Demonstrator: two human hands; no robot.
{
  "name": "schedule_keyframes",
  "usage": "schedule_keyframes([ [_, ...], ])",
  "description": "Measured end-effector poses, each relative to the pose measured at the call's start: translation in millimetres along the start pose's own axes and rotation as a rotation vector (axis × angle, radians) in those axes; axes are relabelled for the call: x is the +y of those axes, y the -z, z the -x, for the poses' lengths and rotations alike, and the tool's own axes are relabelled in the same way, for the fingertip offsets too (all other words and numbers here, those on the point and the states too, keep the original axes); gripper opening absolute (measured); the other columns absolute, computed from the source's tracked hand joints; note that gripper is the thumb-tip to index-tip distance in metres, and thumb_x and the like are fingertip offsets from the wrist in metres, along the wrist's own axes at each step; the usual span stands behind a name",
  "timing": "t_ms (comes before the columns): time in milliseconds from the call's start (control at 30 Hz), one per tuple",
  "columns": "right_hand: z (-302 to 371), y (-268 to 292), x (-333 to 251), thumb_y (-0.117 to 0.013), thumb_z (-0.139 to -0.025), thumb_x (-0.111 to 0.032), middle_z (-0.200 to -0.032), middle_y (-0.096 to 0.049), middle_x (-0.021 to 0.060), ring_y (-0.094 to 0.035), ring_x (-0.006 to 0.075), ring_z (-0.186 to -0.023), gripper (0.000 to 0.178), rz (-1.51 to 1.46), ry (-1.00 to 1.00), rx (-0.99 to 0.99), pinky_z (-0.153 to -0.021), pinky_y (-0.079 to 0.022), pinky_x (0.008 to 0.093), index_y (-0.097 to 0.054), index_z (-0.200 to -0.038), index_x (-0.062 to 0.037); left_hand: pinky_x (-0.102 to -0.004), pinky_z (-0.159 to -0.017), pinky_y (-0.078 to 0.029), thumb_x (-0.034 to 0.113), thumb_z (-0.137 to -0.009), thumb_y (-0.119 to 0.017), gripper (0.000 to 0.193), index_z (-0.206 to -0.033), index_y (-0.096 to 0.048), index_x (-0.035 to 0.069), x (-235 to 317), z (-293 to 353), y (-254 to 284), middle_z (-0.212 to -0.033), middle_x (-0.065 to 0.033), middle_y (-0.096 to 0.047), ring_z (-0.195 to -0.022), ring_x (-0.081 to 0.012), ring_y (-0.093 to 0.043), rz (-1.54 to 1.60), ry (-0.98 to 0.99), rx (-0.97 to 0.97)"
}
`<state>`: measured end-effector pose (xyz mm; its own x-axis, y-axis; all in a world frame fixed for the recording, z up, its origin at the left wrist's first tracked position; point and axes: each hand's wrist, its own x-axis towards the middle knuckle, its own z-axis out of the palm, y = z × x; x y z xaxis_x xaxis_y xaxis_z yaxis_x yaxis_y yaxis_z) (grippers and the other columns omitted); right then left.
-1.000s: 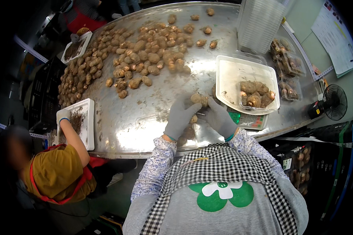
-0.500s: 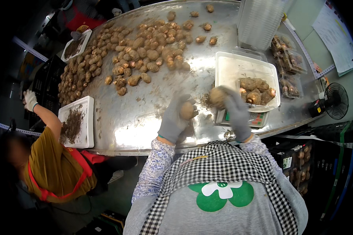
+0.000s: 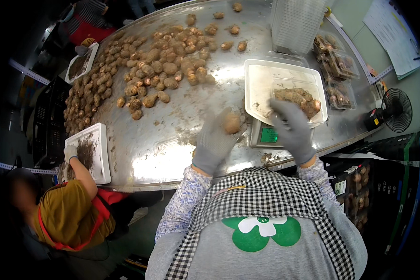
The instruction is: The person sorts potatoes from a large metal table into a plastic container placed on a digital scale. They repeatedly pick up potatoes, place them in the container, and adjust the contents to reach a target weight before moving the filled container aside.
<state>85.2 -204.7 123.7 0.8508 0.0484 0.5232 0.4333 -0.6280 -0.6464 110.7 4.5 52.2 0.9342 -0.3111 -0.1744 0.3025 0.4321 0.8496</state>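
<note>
A round brown taro [image 3: 232, 123] sits in the fingers of my gloved left hand [image 3: 212, 144], just left of the scale. My gloved right hand [image 3: 294, 133] is over the near side of a white tray [image 3: 253, 88], its fingers bent but apart, with nothing seen between them. Inside the tray lies a clear plastic box holding several hairy taros [image 3: 297, 97], partly hidden by that hand. The tray rests on a weighing scale [image 3: 261, 140] with a lit green display.
A large heap of taros [image 3: 163, 56] covers the steel table's far left. Stacked clear boxes [image 3: 297, 28], filled boxes [image 3: 339, 95] and a small black fan [image 3: 396, 111] stand to the right. At left, a co-worker's gloved hand [image 3: 70, 153] is by a dirt-strewn white tray [image 3: 105, 154].
The round taro in my right hand is gone from its fingers, and that hand has moved onto the tray. My left hand keeps its taro. The co-worker's hand has come down to the tray.
</note>
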Motion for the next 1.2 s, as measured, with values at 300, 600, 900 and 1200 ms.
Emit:
schedule_keyframes([
  [300, 0, -11, 5, -0.067, -0.089, -0.013, -0.12, -0.065, 0.0175, -0.064, 0.0296, -0.112, 0.044, -0.026, -0.092, -0.004, -0.095, -0.052, 0.0369, -0.058, -0.131, 0.0, -0.0409, -0.108, -0.045, 0.033, -0.104, -0.053, 0.052, -0.14, -0.049, -0.004, 37, -16, 4, -0.135, -0.0195, -0.058, -0.125, -0.0297, -0.056, 0.082, 0.059, -0.177],
  [600, -15, 47, 57, -0.057, -0.099, -0.011, -0.139, -0.058, 0.0186, -0.056, 0.0266, -0.128, 0.044, 0.247, -0.126, 0.125, -0.108, -0.044, 0.0353, -0.052, -0.14, 0.0029, -0.0435, -0.095, -0.05, 0.028, -0.093, -0.06, 0.036, -0.113, -0.066, -0.001, -24, -113, -13, -0.118, -0.0241, -0.065, -0.111, -0.0388, -0.062, -1.261, -0.296, -0.125],
  [900, 0, 80, 77, -0.05, -0.102, -0.008, -0.128, -0.065, 0.0132, -0.06, 0.0197, -0.118, 0.032, -0.021, -0.361, 0.439, -0.103, -0.046, 0.0312, -0.06, -0.129, 0.0042, -0.0463, -0.094, -0.051, 0.041, -0.083, -0.073, 0.055, -0.123, -0.063, 0.004, -30, -125, -24, -0.119, -0.0256, -0.062, -0.108, -0.0409, -0.06, -1.487, -0.001, -0.193],
  [1200, 7, 84, 70, -0.052, -0.1, -0.003, -0.113, -0.069, 0.0098, -0.064, 0.0163, -0.104, 0.025, -0.086, -0.301, 0.677, -0.094, -0.051, 0.0286, -0.065, -0.12, 0.005, -0.0381, -0.1, -0.053, 0.016, -0.091, -0.06, 0.057, -0.144, -0.045, -0.001, -6, -96, 58, -0.142, -0.0213, -0.052, -0.122, -0.0307, -0.06, -0.624, -0.127, -0.044],
])
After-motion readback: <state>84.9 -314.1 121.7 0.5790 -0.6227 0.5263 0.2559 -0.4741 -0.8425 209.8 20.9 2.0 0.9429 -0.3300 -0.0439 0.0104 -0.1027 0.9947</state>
